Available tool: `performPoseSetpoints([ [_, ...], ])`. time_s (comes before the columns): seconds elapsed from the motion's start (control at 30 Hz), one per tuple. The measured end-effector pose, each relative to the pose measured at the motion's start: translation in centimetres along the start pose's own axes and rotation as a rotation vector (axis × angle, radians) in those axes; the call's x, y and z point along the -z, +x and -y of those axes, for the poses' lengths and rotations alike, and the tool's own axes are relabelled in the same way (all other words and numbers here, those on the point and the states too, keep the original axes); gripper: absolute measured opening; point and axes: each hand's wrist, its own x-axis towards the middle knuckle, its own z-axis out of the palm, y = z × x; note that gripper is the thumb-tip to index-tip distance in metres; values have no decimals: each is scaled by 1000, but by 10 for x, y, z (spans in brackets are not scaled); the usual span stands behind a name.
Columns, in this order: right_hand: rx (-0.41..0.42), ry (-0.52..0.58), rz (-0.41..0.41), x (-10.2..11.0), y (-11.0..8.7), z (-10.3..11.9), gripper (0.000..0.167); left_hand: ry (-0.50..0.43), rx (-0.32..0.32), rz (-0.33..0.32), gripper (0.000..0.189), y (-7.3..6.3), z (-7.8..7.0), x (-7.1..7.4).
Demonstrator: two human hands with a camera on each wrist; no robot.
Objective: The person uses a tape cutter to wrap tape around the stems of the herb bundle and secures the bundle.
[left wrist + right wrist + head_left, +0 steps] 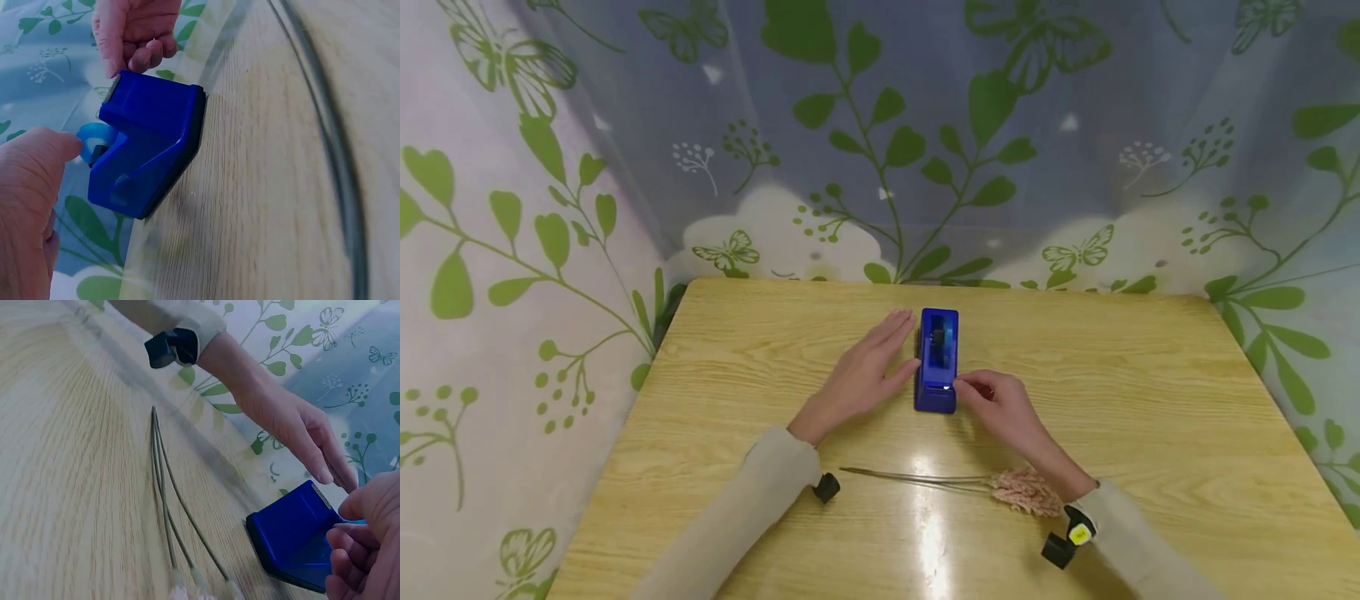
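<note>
A blue tape dispenser (pixel 936 400) stands on the table, its toothed cutter (pixel 112 89) at the end nearer me. Inside sits a roll of tape (pixel 95 134) with a light blue core. My left hand (pixel 865 371) lies along the dispenser's left side, fingers fairly straight and thumb apart, its fingertips close to the blue wall. On the other side my right hand (pixel 1000 404) has its thumb and forefinger together right at the cutter's right corner, pinching the tape's end, which hardly shows. Its other fingers curl inward in the right wrist view.
Nearer me than the dispenser, dried flowers lie crosswise, with thin stems (pixel 917 479) to the left and a fluffy pink head (pixel 1026 492) by my right wrist. Behind the wooden table (pixel 737 333) hangs a leaf-patterned curtain (pixel 925 167). Black wrist cameras (pixel 827 487) sit at both cuffs.
</note>
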Motion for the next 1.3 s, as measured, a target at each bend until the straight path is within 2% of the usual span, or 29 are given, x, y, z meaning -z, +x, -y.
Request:
performPoseSetpoints([
  [0.17,-44,31,-17,-1,6,0,24,-5,16,58,67,11,-1,-8],
  [0.37,-151,120,17,0,6,3,28,28,11,119,66,14,-1,-17],
  [0.63,-259,192,44,2,8,13,29,57,-6,123,66,15,-1,-18],
  [0.87,-396,300,49,4,11,23,31,82,-17,114,65,16,-2,-17],
  [1.13,-491,333,-9,2,17,25,30,70,5,132,66,17,-4,-15],
  [1.3,-499,384,-16,3,16,32,30,66,14,132,65,16,-6,-15],
])
